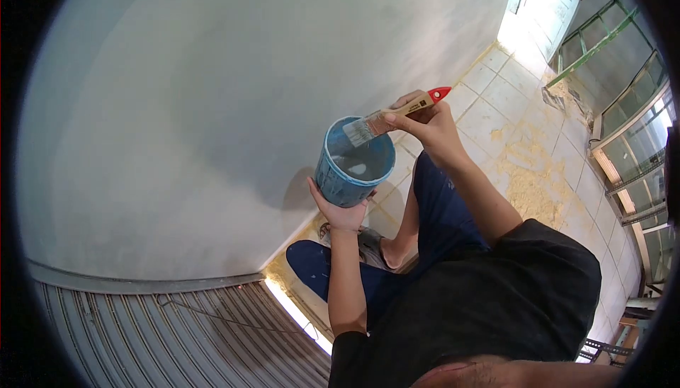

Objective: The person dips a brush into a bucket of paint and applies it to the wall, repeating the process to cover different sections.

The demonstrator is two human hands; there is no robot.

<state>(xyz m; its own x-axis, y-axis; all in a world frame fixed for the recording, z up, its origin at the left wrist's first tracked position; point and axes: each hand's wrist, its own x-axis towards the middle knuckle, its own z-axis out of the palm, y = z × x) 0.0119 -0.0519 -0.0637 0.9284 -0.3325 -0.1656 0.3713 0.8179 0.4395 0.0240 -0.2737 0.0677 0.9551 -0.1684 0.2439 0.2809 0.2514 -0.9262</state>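
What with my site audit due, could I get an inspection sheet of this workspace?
Surface: tiled floor, yellowish residue on it.
Things in use: blue bucket, greyish contents; brush, bristles at its opening.
Clutter: debris near green ladder.
Hands: left hand supports bucket; right hand holds brush.
Cables: thin dark strand across ribbed metal panel; cannot tell whether cable.
Surroundings: grey wall, bright door.

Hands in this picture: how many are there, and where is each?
2: the left hand cups the base of the blue bucket; the right hand holds the paintbrush at the bucket's mouth.
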